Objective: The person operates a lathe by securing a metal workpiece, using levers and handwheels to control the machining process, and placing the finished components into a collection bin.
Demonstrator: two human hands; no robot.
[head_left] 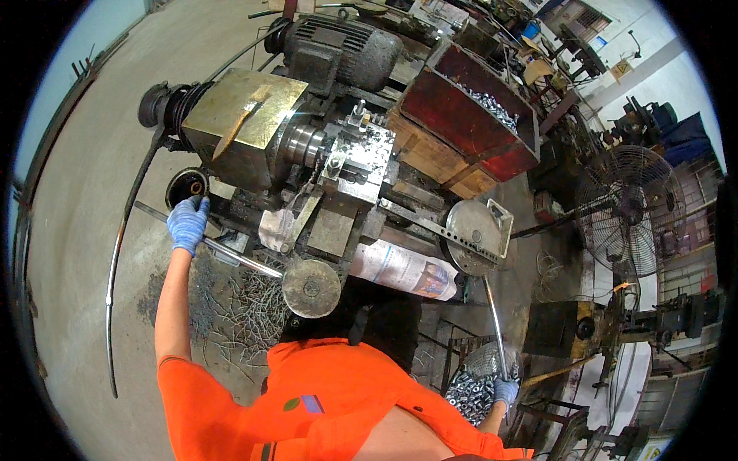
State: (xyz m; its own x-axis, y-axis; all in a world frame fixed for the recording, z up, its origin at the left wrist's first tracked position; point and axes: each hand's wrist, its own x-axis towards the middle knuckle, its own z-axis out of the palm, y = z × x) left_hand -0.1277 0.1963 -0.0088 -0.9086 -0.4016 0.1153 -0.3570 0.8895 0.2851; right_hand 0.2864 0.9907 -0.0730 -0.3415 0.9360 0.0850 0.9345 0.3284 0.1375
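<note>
My left hand (187, 223), in a blue knitted glove, is closed round a long metal lever (242, 257) that slants down to a round grey disc (311, 289). Just above its fingertips is a dark round cup-like part (187, 187) of the machine. At lower right my right hand (505, 392), also gloved, grips the low end of a shiny metal rod (495, 319) which comes down from a larger round plate (477, 237). That hand is beside a basket of small metal parts (470, 390). Between my hands stands a lathe-like machine with a chuck (304, 145) and tool slide (357, 163).
A brush (234, 131) lies on the headstock cover (211, 104). A red bin (469, 107) of metal parts rests on a wooden box (430, 154). Metal shavings (250, 315) cover the floor at left. A caged fan (630, 211) stands at right, and printed paper (403, 269) lies before me.
</note>
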